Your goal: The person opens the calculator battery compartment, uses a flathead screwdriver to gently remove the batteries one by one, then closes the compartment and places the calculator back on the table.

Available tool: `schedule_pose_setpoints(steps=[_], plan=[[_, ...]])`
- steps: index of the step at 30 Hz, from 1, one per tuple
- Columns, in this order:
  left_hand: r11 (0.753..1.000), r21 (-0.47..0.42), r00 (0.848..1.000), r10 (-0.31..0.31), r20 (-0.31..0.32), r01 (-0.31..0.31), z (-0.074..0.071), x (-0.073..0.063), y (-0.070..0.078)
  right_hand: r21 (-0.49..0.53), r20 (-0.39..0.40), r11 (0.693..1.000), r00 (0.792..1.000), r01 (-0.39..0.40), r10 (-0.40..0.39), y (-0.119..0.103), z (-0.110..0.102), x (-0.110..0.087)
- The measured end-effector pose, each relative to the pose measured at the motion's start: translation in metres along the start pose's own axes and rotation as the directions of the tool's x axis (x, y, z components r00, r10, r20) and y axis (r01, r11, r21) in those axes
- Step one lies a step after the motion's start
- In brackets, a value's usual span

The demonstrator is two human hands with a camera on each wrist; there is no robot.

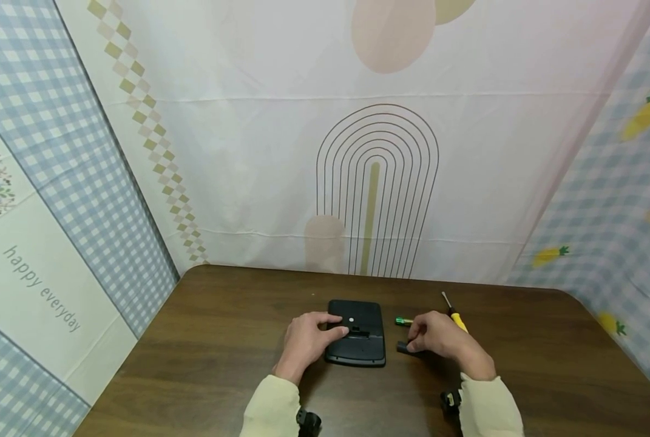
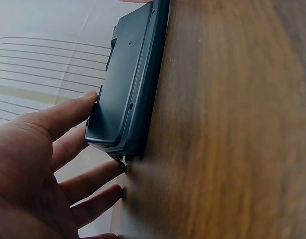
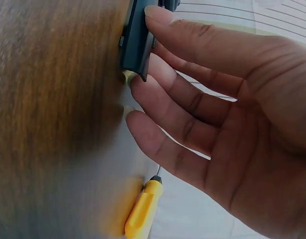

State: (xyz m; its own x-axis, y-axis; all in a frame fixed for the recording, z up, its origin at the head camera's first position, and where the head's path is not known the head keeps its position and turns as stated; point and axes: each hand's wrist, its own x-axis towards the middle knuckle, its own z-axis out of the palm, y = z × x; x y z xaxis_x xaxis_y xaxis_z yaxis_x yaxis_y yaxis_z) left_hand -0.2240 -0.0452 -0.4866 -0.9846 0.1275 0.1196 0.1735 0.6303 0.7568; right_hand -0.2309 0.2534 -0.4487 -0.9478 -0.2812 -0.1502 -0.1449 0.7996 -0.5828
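A flat black device, shaped like a calculator, lies back side up on the table; a slot shows near its middle. My left hand rests at its left side, thumb and forefinger on the back. The left wrist view shows the thumb nearly straight on the casing, other fingers beside its edge. Right of the device, my right hand pinches a small black cover between thumb and fingers, low over the table. Just beyond that hand lies a green battery, partly hidden by the fingers.
A screwdriver with a yellow handle lies right of the battery, its handle end hidden behind the right hand. The brown wooden table ends at a patterned cloth hanging behind it.
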Motion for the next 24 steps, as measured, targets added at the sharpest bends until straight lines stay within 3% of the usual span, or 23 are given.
schedule_pose_setpoints(steps=[6, 18, 24], plan=[[1.000, -0.006, 1.000, 0.001, 0.009, -0.001, 0.0003, -0.0001, -0.0006, 0.013, -0.005, 1.000, 1.000, 0.012, -0.012, -0.0002, 0.0011, 0.0004], [1.000, -0.008, 0.996, 0.016, 0.085, -0.015, -0.0073, 0.0009, 0.0002, -0.002, -0.008, 0.996, 0.996, 0.085, -0.085, -0.0015, 0.0012, 0.0022], [1.000, -0.014, 0.996, 0.019, 0.083, -0.018, -0.0062, 0.0003, -0.0006, -0.005, -0.065, 0.992, 0.990, 0.126, -0.126, -0.0070, -0.0015, 0.0014]])
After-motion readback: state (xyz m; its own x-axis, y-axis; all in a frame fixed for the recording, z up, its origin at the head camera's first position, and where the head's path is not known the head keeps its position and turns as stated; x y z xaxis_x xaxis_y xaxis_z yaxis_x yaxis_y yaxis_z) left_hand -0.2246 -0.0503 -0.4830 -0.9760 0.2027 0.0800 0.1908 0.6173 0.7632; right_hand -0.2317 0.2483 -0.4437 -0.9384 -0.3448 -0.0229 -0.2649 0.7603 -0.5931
